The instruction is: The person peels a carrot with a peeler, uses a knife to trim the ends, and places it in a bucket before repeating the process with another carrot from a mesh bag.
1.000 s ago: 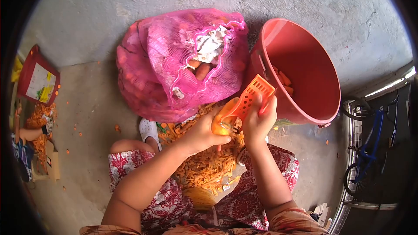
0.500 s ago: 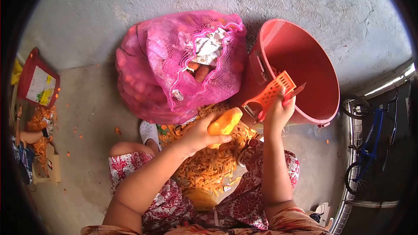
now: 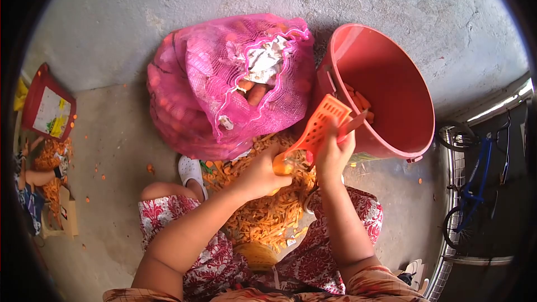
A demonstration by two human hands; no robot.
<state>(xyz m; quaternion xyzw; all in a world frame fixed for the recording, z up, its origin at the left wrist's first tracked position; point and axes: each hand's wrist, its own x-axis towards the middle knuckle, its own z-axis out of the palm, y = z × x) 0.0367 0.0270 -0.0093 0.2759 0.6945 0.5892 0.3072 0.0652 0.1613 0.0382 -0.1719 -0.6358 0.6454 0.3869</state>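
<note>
My left hand point(image 3: 262, 174) is closed around a thick carrot point(image 3: 283, 165), largely hidden by the fingers and the tool above it. In my right hand point(image 3: 337, 154) is an orange peeler point(image 3: 323, 124) with a slotted, perforated body; its lower end lies over the carrot. The same hand also grips a small knife, its blade point(image 3: 354, 122) pointing up and right beside the bucket rim. Beneath both hands, orange peelings point(image 3: 263, 212) cover the floor between the legs.
A pink mesh bag point(image 3: 179, 100) of carrots leans near the wall. To its right, a tilted red bucket point(image 3: 403, 84) holds carrot pieces point(image 3: 361, 99). Another person's arm point(image 3: 40, 177) and a red container point(image 3: 42, 92) are at far left. A blue bicycle point(image 3: 478, 184) stands at right.
My right hand has moved left and down, bringing the peeler onto the carrot. My left hand has turned slightly, and less of the carrot shows. More carrot pieces in the bucket are visible.
</note>
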